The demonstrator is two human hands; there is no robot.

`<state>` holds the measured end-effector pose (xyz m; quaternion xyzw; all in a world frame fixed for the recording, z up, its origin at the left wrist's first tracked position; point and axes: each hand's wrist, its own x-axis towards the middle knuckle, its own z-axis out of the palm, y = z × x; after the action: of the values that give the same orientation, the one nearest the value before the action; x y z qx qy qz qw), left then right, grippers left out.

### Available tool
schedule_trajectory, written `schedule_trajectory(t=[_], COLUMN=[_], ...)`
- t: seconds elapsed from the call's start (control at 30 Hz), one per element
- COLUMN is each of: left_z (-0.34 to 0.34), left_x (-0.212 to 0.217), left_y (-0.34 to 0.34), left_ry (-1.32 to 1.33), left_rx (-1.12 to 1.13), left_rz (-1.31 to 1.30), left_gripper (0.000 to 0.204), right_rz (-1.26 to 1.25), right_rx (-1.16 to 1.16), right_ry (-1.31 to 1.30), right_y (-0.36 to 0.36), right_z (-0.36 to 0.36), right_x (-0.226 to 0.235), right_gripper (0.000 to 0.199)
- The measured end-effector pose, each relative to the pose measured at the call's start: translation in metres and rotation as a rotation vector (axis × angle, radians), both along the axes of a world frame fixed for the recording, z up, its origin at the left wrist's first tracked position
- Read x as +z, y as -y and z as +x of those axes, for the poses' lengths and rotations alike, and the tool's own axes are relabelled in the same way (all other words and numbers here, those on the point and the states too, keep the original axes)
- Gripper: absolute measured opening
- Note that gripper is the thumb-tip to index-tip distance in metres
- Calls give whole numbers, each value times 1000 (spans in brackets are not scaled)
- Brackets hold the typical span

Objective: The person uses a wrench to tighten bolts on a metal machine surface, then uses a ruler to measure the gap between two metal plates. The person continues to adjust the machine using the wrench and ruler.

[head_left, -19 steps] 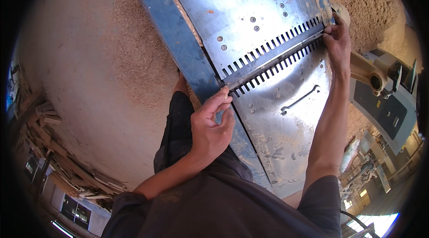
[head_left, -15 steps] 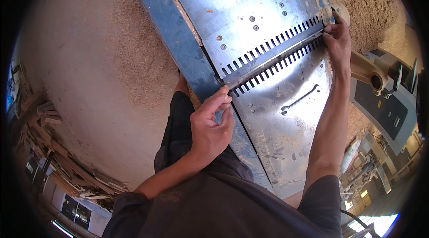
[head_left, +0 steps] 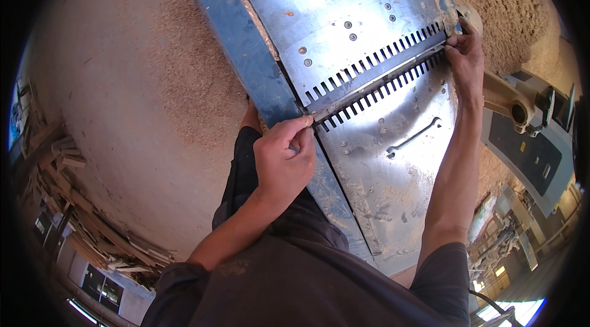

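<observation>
A long, thin metal blade [head_left: 376,81] lies in the gap between the two slotted steel tables [head_left: 344,26] of a woodworking planer. My left hand [head_left: 284,160] pinches the blade's near end at the blue side rail [head_left: 246,50]. My right hand [head_left: 465,57] grips the far end by the machine's other edge. Both arms reach out from below, one to each side of the machine.
A wrench [head_left: 413,137] lies on the near steel table [head_left: 387,192]. Sawdust [head_left: 190,75] covers the floor at left and at top right. Scrap wood [head_left: 67,204] is piled at lower left. A grey machine part [head_left: 528,136] stands at right.
</observation>
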<state>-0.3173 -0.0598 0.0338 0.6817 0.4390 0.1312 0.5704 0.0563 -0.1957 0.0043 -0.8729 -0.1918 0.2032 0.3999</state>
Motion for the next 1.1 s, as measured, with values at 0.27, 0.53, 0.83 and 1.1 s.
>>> schedule_trajectory(t=[0.27,0.53,0.83,1.1], left_z=[4,5,13,14], left_x=[-6,-7,-16,-26], left_y=[2,0,-18,-31], left_ry=[23,12,150,225], left_rx=[90,32,-261,-398], left_rz=[-11,107,621,754], left_gripper=[13,14,32,37], right_rz=[36,23,26,4], right_rx=[2,-17,-7,-4], right_ry=[-10,-23,-13,24], right_y=[2,-2,0,-3], right_z=[1,-2,-1,-5], right_x=[-3,2,1,3], right_gripper=[67,68,68,68])
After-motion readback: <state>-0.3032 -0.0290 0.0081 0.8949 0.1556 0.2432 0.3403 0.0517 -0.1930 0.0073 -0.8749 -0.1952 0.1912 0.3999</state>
